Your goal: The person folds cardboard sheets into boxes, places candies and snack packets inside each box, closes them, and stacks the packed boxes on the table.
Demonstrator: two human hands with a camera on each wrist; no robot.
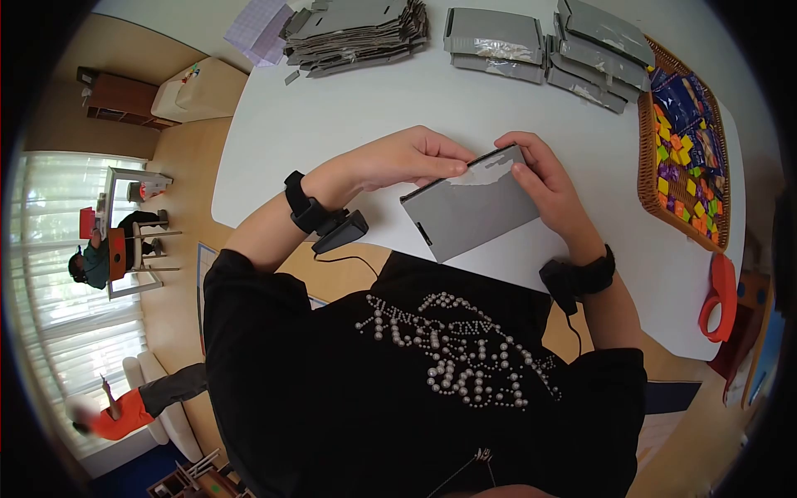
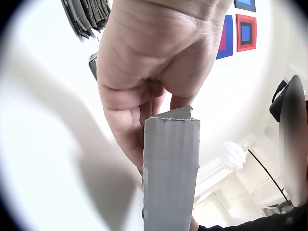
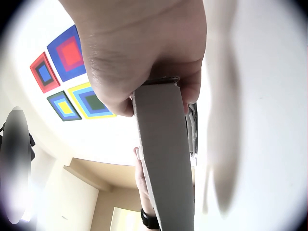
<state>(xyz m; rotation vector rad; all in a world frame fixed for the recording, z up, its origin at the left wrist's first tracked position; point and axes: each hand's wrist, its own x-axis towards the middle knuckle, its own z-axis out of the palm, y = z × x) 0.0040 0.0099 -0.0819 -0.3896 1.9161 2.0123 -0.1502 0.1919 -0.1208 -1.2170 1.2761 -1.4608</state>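
Observation:
Both hands hold a flat grey cardboard box tilted over the front of the white table. Its broad face has a torn, paler patch along the upper edge, and a dark slot shows near the lower left corner. My left hand pinches the upper edge, thumb on the face and fingers going behind. My right hand grips the upper right corner, thumb on the face and fingers round the back. In the left wrist view, a small flap sticks up at the end of the box's narrow side.
A stack of flattened grey cardboard lies at the back left of the table. More grey boxes are piled at the back. On the right stand a wicker basket of colourful wrapped pieces and a red tape dispenser.

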